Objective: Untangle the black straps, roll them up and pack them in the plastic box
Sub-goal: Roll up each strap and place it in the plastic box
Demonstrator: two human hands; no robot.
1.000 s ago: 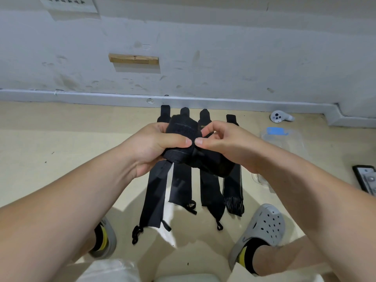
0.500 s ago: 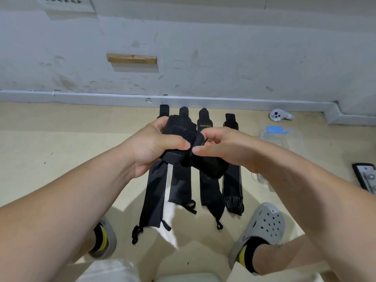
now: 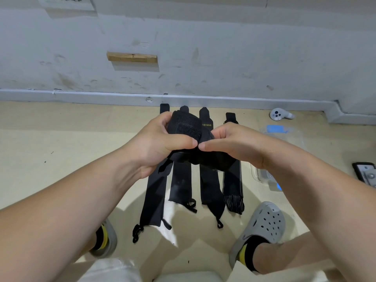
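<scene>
Left hand (image 3: pixel 158 143) and right hand (image 3: pixel 234 145) both grasp a partly rolled black strap (image 3: pixel 187 127), thumbs nearly touching, above four flat straps (image 3: pixel 181 180) on the floor.

Single head-worn wide-angle view, facing forward and down, close over floor (image 3: pixel 61 159), toward wall (image 3: pixel 223 47)

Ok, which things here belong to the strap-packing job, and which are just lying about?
Job: part-rolled strap, gripped by left hand and right hand; four flat straps; plastic box.
Lying about: white controller; dark device; wooden block.
</scene>
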